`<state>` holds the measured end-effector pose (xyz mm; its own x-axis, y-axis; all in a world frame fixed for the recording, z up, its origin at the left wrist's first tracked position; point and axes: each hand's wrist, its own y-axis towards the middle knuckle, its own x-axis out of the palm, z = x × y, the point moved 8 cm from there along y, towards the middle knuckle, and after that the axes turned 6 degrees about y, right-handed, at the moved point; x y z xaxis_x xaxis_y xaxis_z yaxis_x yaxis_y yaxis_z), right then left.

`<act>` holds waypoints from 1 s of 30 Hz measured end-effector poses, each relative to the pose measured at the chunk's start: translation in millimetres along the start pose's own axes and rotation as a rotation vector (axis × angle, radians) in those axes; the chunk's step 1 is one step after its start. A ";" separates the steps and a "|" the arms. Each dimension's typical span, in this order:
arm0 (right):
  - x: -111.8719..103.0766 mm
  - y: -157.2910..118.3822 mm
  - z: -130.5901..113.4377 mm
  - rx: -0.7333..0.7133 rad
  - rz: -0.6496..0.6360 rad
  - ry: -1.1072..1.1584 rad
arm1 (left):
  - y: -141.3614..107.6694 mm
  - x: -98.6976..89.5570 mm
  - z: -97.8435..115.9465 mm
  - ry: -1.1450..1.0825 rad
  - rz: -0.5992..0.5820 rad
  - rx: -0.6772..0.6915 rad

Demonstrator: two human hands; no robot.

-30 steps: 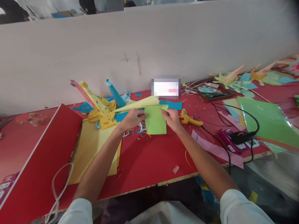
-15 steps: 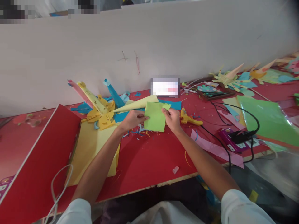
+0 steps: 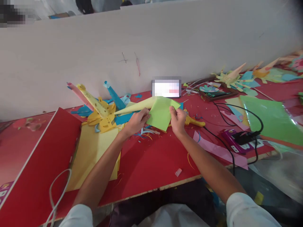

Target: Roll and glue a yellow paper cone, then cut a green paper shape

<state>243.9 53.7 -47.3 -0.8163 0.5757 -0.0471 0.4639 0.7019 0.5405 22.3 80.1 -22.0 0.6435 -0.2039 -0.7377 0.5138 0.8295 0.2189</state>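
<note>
A green square of paper (image 3: 162, 114) is held up above the red table (image 3: 151, 160), tilted to one side. My left hand (image 3: 139, 120) pinches its left edge, and my right hand (image 3: 177, 117) grips its right edge with the thumb on top. Behind the paper lies a long pale yellow paper cone (image 3: 137, 105). Thin paper scraps (image 3: 148, 132) are scattered just below the green paper. A yellow glue gun (image 3: 195, 121) rests right beside my right hand, partly hidden by it.
Yellow sheets (image 3: 94, 151) lie at the left beside a red panel (image 3: 47, 160). Paper cones (image 3: 97, 105) stand behind them. A blurred screen (image 3: 166, 88) leans on the wall. Black cables, a purple box (image 3: 233, 140) and green sheets (image 3: 270, 116) are at right.
The green paper has turned from nearly upright to a slanted position between my hands. My right hand has shifted slightly to the right, and my left hand has moved a little.
</note>
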 end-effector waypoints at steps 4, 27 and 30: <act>-4.2 2.6 -2.5 -0.016 0.024 0.004 | 0.1 2.3 5.9 0.041 0.027 0.017; 37.0 -12.6 16.5 0.195 -0.294 0.257 | 1.6 -5.0 -13.7 -0.101 0.140 -0.086; 47.5 -17.7 14.2 0.215 -0.428 0.306 | -0.4 -6.7 -16.3 -0.139 0.218 -0.113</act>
<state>201.8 74.5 -71.0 -0.9947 0.0954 0.0389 0.1029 0.9340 0.3422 8.6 89.6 -27.6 0.8076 -0.0772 -0.5846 0.2929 0.9130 0.2841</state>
